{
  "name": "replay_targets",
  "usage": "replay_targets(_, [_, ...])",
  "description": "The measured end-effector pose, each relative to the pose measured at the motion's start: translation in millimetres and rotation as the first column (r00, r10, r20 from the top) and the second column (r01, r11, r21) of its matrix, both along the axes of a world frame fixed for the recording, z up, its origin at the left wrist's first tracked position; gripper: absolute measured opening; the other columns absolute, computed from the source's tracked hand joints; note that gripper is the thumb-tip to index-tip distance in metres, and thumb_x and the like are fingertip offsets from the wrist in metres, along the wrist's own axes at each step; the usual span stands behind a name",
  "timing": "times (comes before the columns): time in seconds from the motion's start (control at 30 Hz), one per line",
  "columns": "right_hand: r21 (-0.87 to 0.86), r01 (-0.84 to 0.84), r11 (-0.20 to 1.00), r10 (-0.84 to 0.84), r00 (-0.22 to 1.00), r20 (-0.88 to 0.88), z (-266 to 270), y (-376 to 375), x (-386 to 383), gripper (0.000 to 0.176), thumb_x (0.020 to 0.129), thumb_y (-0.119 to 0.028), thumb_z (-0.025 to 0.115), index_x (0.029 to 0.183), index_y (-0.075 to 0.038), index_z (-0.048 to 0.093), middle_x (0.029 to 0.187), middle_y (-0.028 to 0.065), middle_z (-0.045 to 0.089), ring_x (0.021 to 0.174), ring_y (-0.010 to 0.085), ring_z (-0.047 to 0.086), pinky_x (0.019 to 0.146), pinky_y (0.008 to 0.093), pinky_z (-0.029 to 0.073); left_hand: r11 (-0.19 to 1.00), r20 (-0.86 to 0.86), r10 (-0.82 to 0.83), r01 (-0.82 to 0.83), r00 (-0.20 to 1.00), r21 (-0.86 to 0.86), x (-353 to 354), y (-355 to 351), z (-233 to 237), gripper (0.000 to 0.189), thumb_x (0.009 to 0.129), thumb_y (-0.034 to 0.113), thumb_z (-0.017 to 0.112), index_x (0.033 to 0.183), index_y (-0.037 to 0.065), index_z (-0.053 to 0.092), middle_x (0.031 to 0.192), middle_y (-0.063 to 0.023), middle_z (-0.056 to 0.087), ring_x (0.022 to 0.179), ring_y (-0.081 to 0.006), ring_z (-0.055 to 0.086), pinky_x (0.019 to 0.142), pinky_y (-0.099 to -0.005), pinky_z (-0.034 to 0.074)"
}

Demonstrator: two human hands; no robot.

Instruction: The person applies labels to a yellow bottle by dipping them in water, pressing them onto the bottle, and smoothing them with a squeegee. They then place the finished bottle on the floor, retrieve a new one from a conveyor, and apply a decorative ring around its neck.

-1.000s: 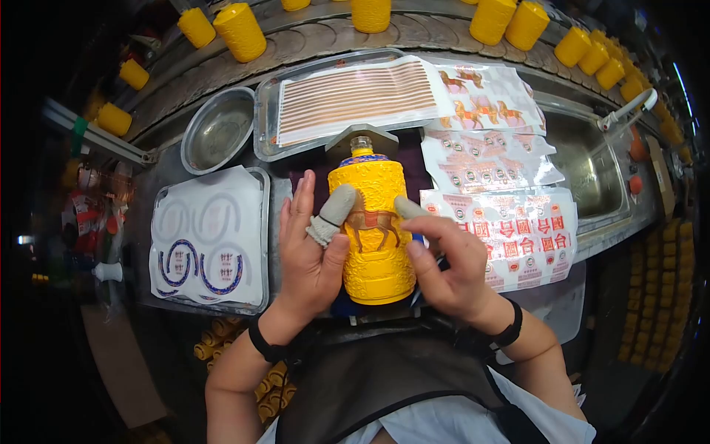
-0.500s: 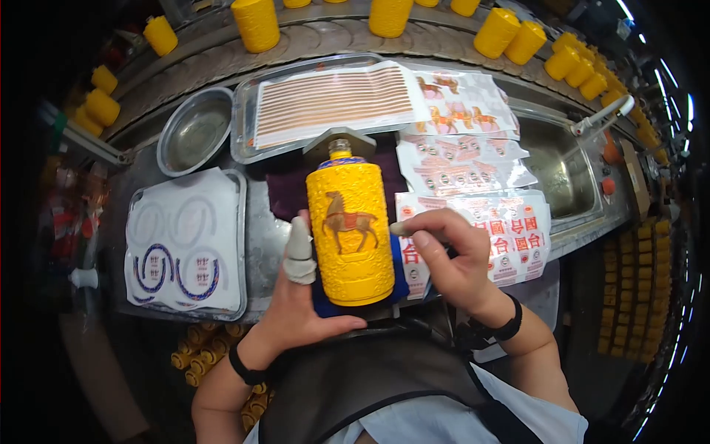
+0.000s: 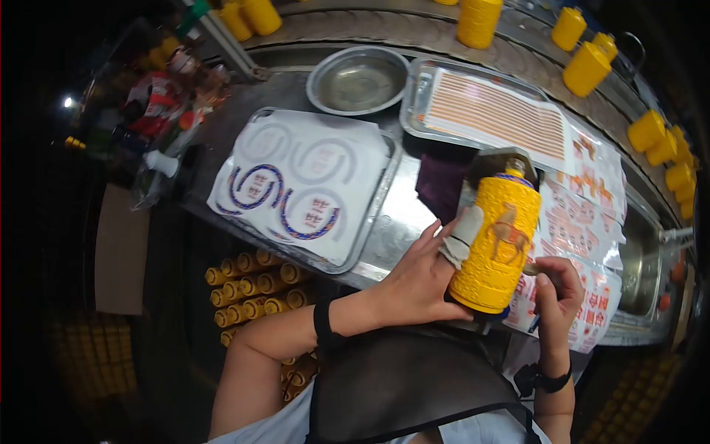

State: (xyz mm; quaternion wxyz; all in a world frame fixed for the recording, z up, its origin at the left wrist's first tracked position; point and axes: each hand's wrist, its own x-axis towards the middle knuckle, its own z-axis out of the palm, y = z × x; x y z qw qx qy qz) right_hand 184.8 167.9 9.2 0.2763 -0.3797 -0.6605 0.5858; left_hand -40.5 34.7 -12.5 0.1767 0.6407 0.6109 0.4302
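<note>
A yellow embossed bottle with a brown horse decal on its front leans back against a metal rest, its clear neck pointing up and away. My left hand is closed around the bottle's left side and base, with pale covers on some fingers. At the bottle's lower right side is my right hand, fingers curled and thumb close to the covered index fingertip. Whether something small sits between those fingertips I cannot make out. Dark blue cloth shows slightly under the bottle.
Left of the bottle, a tray carries a decal sheet. Behind are a metal bowl and a tray with a striped sheet. More decal sheets lie at right, beside a sink. Yellow bottles stand on the conveyor.
The view has swung left, so the bottle and both hands appear further right. My left hand still holds the bottle; my right thumb and index fingertip look closer together.
</note>
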Motion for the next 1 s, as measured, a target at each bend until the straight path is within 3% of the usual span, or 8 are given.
replay_targets(0.1, [0.005, 0.037, 0.999, -0.037, 0.999, 0.023, 0, 8, 4, 0.018, 0.091, -0.003, 0.059, 0.108, 0.002, 0.06, 0.101, 0.0072, 0.066, 0.094, 0.0129, 0.064, 0.086, 0.025, 0.048, 0.995, -0.038, 0.005, -0.008, 0.999, -0.1, -42, -20, 11, 0.102, 0.069, 0.036, 0.085, 0.147, -0.005, 0.034, 0.144, -0.0273, 0.044, 0.128, -0.0419, 0.047, 0.108, -0.0466, 0.038])
replay_targets(0.17, [0.025, 0.066, 0.997, -0.067, 0.997, 0.042, 0, 13, 9, 0.018, 0.091, -0.005, 0.059, 0.108, 0.002, 0.061, 0.096, 0.0049, 0.066, 0.074, 0.0064, 0.057, 0.067, 0.0201, 0.043, 0.956, -0.001, 0.218, -0.213, 0.976, -0.203, -87, -36, 16, 0.066, 0.079, 0.016, 0.081, 0.137, 0.003, 0.054, 0.112, -0.0151, 0.07, 0.095, -0.0218, 0.068, 0.084, -0.0317, 0.053])
replay_targets(0.23, [0.045, 0.089, 0.995, -0.091, 0.995, 0.046, 2, 15, 7, 0.018, 0.092, -0.008, 0.059, 0.108, 0.001, 0.061, 0.091, 0.0048, 0.067, 0.056, 0.0009, 0.045, 0.05, 0.0168, 0.035, 0.795, 0.103, 0.465, -0.363, 0.879, -0.485, -139, -53, 18, 0.042, 0.08, 0.004, 0.074, 0.121, 0.004, 0.066, 0.086, -0.0044, 0.07, 0.073, -0.007, 0.061, 0.068, -0.0222, 0.05])
replay_targets(0.33, [0.11, 0.121, 0.986, -0.125, 0.992, 0.029, -11, 18, 12, 0.019, 0.093, -0.012, 0.058, 0.108, 0.0, 0.06, 0.089, 0.0079, 0.069, 0.046, -0.0007, 0.036, 0.041, 0.0161, 0.027, 0.717, -0.138, 0.47, -0.469, 0.872, -0.516, -202, -81, 11, 0.04, 0.077, 0.001, 0.073, 0.117, 0.004, 0.067, 0.085, -0.0035, 0.067, 0.074, -0.0073, 0.06, 0.069, -0.0231, 0.05])
replay_targets(0.43, [0.098, 0.115, 0.989, -0.12, 0.991, 0.054, -17, 21, 10, 0.02, 0.093, -0.012, 0.058, 0.109, 0.0, 0.06, 0.09, 0.0071, 0.069, 0.045, -0.0005, 0.035, 0.041, 0.0165, 0.026, 0.739, -0.138, 0.418, -0.424, 0.898, -0.524, -212, -85, 2, 0.042, 0.073, 0.002, 0.076, 0.115, 0.003, 0.067, 0.083, -0.0049, 0.065, 0.074, -0.0106, 0.06, 0.071, -0.0254, 0.05])
replay_targets(0.63, [0.048, 0.098, 0.994, -0.103, 0.988, 0.112, -6, 15, 3, 0.018, 0.092, -0.003, 0.06, 0.109, 0.002, 0.06, 0.096, 0.0046, 0.065, 0.08, 0.0078, 0.06, 0.072, 0.0202, 0.046, 0.732, -0.237, 0.358, -0.429, 0.903, -0.53, -208, -64, -6, 0.047, 0.068, 0.007, 0.081, 0.112, 0.003, 0.066, 0.079, -0.0057, 0.06, 0.071, -0.0167, 0.058, 0.069, -0.0291, 0.048])
replay_targets(0.73, [0.036, 0.108, 0.993, -0.112, 0.986, 0.121, -7, 14, 5, 0.018, 0.092, -0.001, 0.059, 0.109, 0.002, 0.06, 0.101, 0.0066, 0.065, 0.095, 0.0127, 0.064, 0.085, 0.0239, 0.048, 0.731, -0.224, 0.361, -0.424, 0.905, -0.535, -219, -62, -9, 0.047, 0.068, 0.016, 0.083, 0.11, 0.004, 0.065, 0.082, -0.0111, 0.063, 0.075, -0.0281, 0.062, 0.069, -0.0373, 0.049])
replay_targets(1.0, [0.096, 0.071, 0.993, -0.08, 0.992, 0.098, -7, 8, 2, 0.019, 0.092, -0.003, 0.06, 0.11, 0.002, 0.061, 0.1, 0.0056, 0.065, 0.087, 0.0096, 0.062, 0.079, 0.022, 0.048, 0.703, -0.252, 0.33, -0.415, 0.91, -0.577, -216, -59, 0, 0.049, 0.068, 0.007, 0.081, 0.113, 0.002, 0.063, 0.083, -0.0073, 0.061, 0.076, -0.0176, 0.059, 0.072, -0.03, 0.049])
